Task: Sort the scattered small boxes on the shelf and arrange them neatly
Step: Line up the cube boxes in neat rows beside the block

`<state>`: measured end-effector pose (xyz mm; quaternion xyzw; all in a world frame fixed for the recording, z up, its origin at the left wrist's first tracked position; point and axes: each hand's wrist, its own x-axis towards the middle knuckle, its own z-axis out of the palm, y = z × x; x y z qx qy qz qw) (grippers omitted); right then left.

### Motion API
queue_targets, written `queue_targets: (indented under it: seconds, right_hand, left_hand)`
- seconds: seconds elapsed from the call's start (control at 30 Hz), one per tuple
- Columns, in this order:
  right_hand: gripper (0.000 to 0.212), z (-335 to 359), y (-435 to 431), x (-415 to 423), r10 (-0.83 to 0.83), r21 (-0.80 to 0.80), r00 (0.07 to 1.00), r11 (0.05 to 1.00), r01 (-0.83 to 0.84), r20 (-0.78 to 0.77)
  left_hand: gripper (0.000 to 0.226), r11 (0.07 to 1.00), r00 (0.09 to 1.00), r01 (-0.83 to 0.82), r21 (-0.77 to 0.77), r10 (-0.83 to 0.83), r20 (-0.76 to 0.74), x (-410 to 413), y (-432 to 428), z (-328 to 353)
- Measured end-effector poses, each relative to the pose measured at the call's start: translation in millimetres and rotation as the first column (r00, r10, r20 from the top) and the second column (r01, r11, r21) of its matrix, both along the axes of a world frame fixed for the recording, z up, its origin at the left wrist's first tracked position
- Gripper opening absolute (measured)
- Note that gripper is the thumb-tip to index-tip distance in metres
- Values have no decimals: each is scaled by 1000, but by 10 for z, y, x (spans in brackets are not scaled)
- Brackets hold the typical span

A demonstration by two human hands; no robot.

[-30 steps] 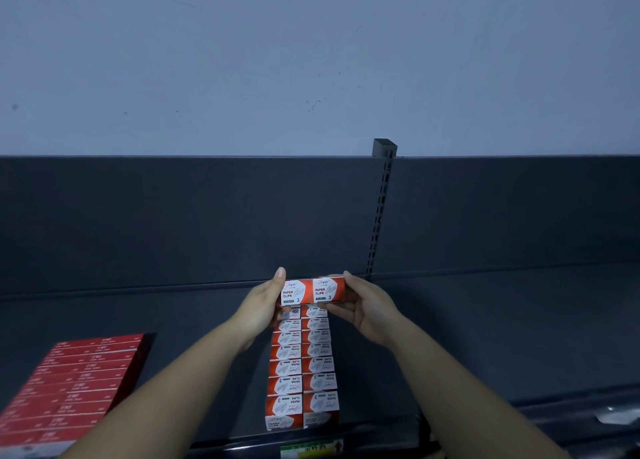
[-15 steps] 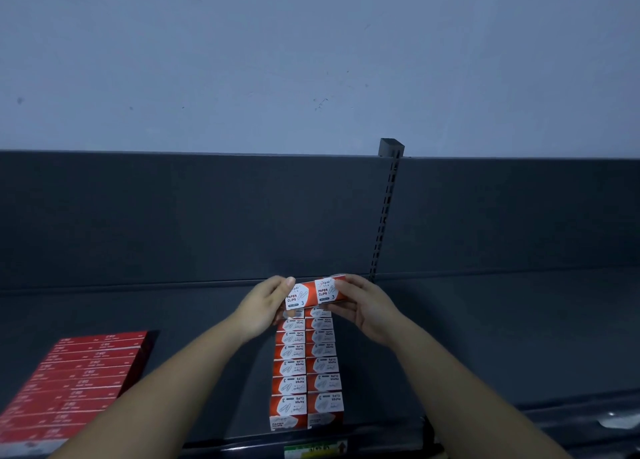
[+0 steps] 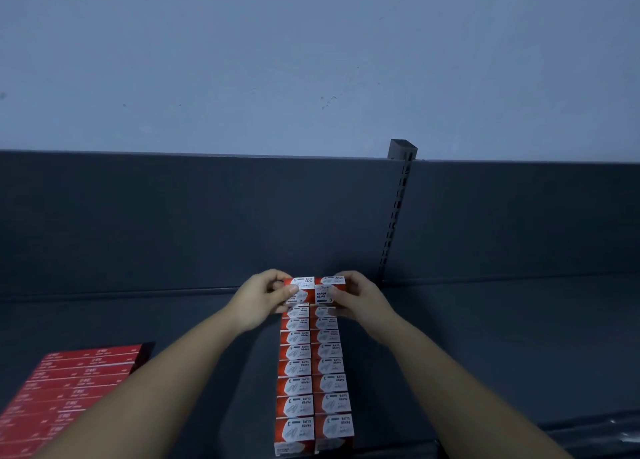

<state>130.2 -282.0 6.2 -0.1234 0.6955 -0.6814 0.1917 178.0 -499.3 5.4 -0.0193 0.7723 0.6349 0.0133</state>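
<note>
Red-and-white paper-clip boxes, two of them gripped at the far end of the row.
The left hand (image 3: 259, 299) curls round the left box (image 3: 302, 296), thumb laid across its front face. The right hand (image 3: 362, 299) grips the right box (image 3: 327, 290) from its outer side, and the two boxes touch side by side. They stand just beyond the last pair in the double row (image 3: 294, 372), which runs toward the front edge of the dark grey shelf (image 3: 485, 354). Whether they rest on the shelf or hang a little above it is hard to tell. Well off to the left lie flat red packs (image 3: 69, 386). Behind, a dark back panel (image 3: 173, 216) carries a slotted upright (image 3: 398, 216) under a pale wall (image 3: 277, 60).
</note>
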Motion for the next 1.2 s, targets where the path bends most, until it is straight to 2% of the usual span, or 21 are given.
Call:
queue_targets:
  seconds: [0.13,0.27,0.43,0.63,0.77,0.97,1.2]
  right_hand:
    - [28,-40,-45,-118,-36,106,988,993,53,-150]
    - [22,-159,-76,-295,-106,107,981,986,125,-162]
    - [20,-266,-116,-488,-113,176,973,973,149,-200]
    - [21,-378,-171,-641,-113,195,982,971,142,-150]
    - [21,-467,-240,-694,-148,225,979,958,177,-141]
    - [25,-533,-281,-717,-80,268,994,959,97,-75]
    - [20,-640,-295,-734,-45,354,999,934,45,-7]
  left_hand:
    - [19,996,998,-60,-70,58,-33,-155,-101,-67]
    - [16,977,994,-100,-191,87,-71,-293,-175,-163]
    - [15,965,989,-144,-219,137,-47,-449,-230,-258]
    - [15,950,982,-178,-256,187,11,-601,-258,-396]
    - [20,952,988,-135,-275,152,40,-655,-225,-446]
    - [26,932,991,-63,-356,100,87,-752,-224,-523]
    - [32,915,985,29,-402,41,165,-783,-244,-628]
